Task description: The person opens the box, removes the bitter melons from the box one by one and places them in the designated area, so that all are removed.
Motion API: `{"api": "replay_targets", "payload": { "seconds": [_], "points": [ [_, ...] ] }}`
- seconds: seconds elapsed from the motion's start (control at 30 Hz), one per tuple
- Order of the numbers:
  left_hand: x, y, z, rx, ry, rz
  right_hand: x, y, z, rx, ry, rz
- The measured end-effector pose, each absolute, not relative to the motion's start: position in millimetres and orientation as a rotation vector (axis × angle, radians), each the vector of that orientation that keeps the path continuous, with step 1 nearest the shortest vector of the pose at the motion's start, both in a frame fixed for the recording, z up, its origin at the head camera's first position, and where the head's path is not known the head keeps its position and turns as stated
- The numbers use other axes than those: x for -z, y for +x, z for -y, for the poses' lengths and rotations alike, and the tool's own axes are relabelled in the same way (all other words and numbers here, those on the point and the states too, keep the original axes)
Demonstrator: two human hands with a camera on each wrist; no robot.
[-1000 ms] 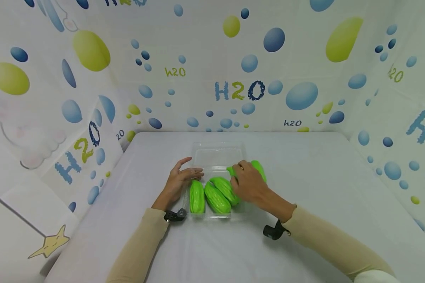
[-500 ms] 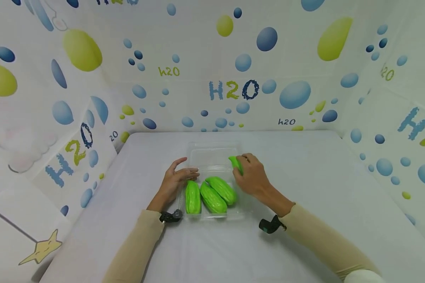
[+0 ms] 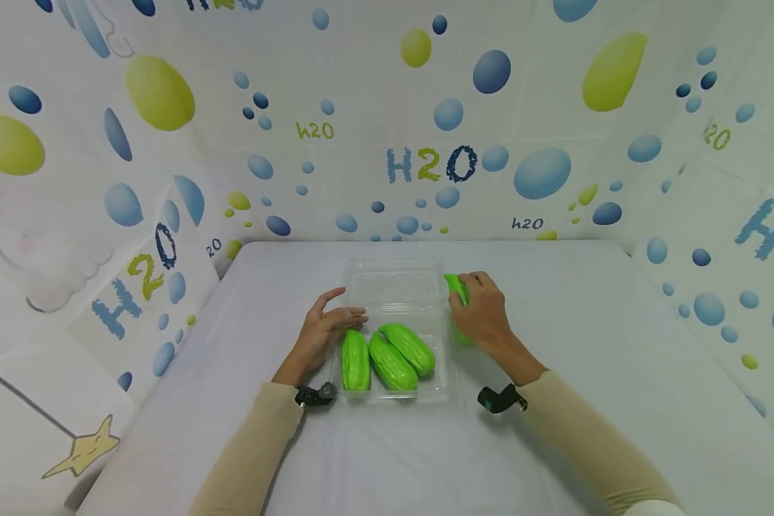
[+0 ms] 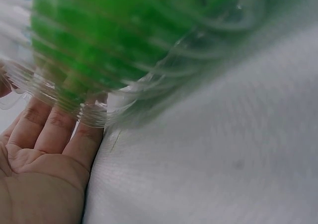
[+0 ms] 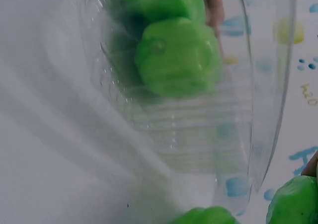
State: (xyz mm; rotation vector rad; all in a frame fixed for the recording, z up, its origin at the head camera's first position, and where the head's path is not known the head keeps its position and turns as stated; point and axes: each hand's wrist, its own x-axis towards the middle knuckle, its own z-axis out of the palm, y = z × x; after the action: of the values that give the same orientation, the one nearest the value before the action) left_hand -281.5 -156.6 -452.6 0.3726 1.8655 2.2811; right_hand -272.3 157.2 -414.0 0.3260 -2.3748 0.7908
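Two hands: R grip (image 3: 484, 308) on gourd (image 3: 454, 285), L (image 3: 325, 326) flat

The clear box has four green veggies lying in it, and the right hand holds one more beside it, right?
Not quite: the clear box has three green veggies lying in it, not four. The head view shows this. The right hand does hold one more beside the box.

The right hand (image 3: 484, 309) has lifted its green gourd (image 3: 455, 287) away from the three lying in the clear tray (image 3: 396, 281) and carried it out past the tray's right rim, over the worktop (image 3: 574, 322)
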Motion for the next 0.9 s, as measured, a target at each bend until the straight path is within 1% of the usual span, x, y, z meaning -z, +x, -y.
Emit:
{"api": "replay_targets", "payload": {
  "seconds": [0.57,0.9],
  "points": [
    [451.9,-278.8,156.1,-2.268,0.435,-1.89,431.2,-286.1,-187.6,-0.827,0.109,2.429],
    [451.9,-281.8,156.3,-2.29,0.368,-1.844,448.9,-294.1,-197.0,-0.875,0.031,2.449]
  ]
}}
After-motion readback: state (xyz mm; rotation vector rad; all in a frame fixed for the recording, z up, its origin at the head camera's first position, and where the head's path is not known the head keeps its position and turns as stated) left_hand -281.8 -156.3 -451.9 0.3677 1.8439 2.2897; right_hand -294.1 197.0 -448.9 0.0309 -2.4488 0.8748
